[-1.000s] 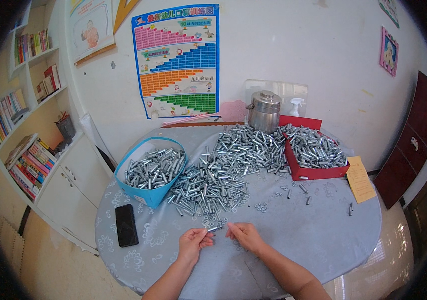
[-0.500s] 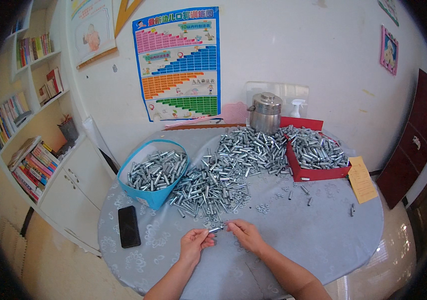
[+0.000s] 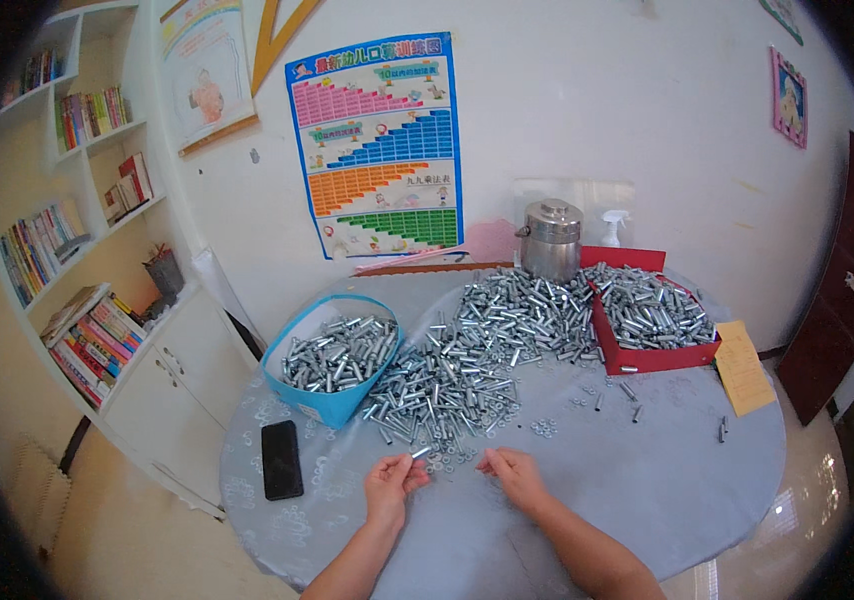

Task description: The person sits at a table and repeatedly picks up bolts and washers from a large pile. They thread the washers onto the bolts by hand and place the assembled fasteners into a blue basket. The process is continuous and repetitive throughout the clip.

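Note:
Between the thumb and fingers of my left hand is a silvery expansion bolt, its end pointing up and to the right. My right hand is a short way off to the right, thumb and fingertips pinched together; whatever may be in them is too small to make out. Just beyond both hands, loose washers lie at the near edge of a big heap of expansion bolts. Another small cluster of washers lies beyond my right hand.
A blue bin full of bolts stands left of the heap, a red box of them at the right. A black phone lies at left. Behind are a steel pot and spray bottle. Yellow paper lies at the right edge.
My hands have drawn apart: the right one has let go of the bolt's end and moved right. The bolt stays in my left hand. The whole view has shifted slightly.

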